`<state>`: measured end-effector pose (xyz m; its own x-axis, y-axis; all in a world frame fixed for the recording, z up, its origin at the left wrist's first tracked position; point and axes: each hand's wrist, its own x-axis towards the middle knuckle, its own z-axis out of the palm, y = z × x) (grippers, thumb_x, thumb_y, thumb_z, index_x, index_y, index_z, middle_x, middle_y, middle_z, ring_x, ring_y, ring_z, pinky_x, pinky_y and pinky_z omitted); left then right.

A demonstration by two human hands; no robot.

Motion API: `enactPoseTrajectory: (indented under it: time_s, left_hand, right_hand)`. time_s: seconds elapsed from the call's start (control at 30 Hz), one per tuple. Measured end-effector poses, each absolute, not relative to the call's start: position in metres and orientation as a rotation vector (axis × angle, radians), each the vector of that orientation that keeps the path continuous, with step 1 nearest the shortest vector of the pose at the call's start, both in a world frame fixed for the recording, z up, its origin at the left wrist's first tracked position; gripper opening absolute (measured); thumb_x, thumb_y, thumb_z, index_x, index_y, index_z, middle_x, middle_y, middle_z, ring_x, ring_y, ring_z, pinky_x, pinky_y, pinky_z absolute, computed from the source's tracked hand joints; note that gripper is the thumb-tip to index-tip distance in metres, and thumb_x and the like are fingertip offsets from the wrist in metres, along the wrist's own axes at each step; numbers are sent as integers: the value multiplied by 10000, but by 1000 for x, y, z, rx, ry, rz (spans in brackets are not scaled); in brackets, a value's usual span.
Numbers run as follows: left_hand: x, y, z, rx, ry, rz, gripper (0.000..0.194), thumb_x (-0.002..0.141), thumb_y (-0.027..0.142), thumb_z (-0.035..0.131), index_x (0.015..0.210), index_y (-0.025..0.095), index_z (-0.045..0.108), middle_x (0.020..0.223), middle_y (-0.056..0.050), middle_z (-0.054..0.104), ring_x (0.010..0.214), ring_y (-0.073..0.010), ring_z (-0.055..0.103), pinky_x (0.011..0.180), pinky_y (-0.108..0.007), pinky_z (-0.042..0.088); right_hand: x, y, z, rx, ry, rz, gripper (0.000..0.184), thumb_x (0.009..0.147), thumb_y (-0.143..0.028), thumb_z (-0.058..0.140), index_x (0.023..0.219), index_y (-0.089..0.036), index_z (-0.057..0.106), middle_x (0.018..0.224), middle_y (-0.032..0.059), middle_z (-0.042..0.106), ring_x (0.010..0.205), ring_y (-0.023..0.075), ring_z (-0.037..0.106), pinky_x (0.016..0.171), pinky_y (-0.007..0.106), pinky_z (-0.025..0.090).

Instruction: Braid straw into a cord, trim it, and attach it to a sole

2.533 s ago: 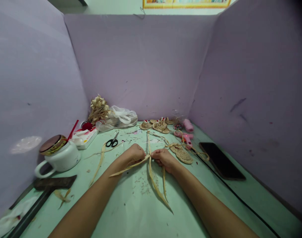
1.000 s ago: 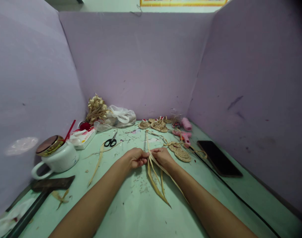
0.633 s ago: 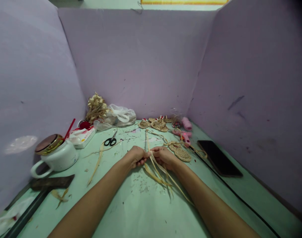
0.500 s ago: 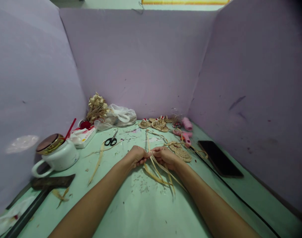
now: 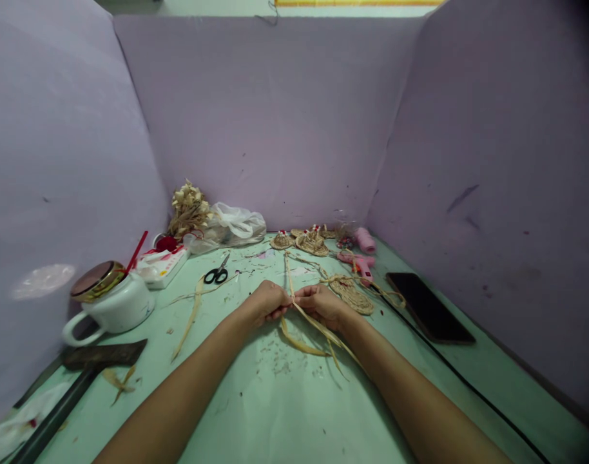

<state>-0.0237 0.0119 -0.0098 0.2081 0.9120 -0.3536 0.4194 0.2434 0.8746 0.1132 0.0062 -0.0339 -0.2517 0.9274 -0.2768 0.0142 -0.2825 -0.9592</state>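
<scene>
With left hand [image 5: 269, 303] and right hand [image 5: 321, 306] both pinching the strands [image 5: 318, 326] midway between the desk [image 5: 275, 412]'s left and right edges, even tension and tails [image 5: 305, 349] kept untangled toward the near edge should suit best.

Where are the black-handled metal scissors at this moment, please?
In the head view, the scissors lie left of centre, beyond the left hand, beside a tan fibre strip.

- Left arm [image 5: 198, 380]: one, bare, extended forward on the left of the straw strand [image 5: 289, 274].
- Left hand [image 5: 269, 301]: curled, pinched on the strand.
- Right arm [image 5: 401, 377]: one, bare, angled in from the strand's right.
- Right hand [image 5: 322, 305]: fingers bent, pinched there too; its fingertips lay just beside the left's.
</scene>
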Motion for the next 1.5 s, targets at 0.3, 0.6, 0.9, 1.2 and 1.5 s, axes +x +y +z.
enactPoseTrajectory:
  time_s: [0.3, 0.6, 0.9, 1.2, 1.5]
  left_hand:
    - [-21, 17, -21, 1451, 1430, 609, 166, 551, 188, 547, 422, 130, 461, 287, 54, 319, 265, -43, 253, 315, -196, 147]
    - [-15, 13, -20, 1447, 1490, 651, 167, 507, 112, 546, 399, 137, 422, 289, 75, 269, 302, -31, 211, 348, -202, 123]
    - [-18, 12, -11, 1262, 1454, 612, 210, 528, 98, 464, 361, 156, 352, 298, 27, 350, 281, -39, 250, 329, -204, 136]
    - [-25, 15, -11, 1373, 1340, 592, 154, 520, 128, 466, 388, 148, 390, 302, 52, 337, 283, -39, 246, 329, -200, 122]
    - [-35, 25, -24, 1434, 1244, 546, 114, 519, 176, 487, 437, 144, 415, 353, 69, 339, 301, -27, 234, 335, -192, 118]
  right_hand:
    - [110, 10, -38, -1485, -1431, 1242, 19, 534, -121, 594, 552, -124, 598, 391, -55, 473, 378, 48, 339, 390, 182, 241]
    - [114, 8, -27, -1670, -1552, 1051, 138, 519, -166, 603, 408, -153, 522, 330, -39, 416, 349, 69, 338, 369, 208, 228]
    - [98, -12, -14, -1644, -1732, 840, 104, 538, -142, 526, 482, -153, 612, 392, 16, 530, 395, 100, 423, 411, 222, 251]
    - [100, -20, -8, -1530, -2094, 502, 183, 601, -140, 496, 596, -147, 679, 517, 33, 615, 495, 111, 488, 473, 216, 286]
    - [120, -4, 0, -1481, -1237, 1345, 64, 645, -123, 528, 589, -137, 555, 506, -3, 571, 458, 73, 499, 500, 180, 413]
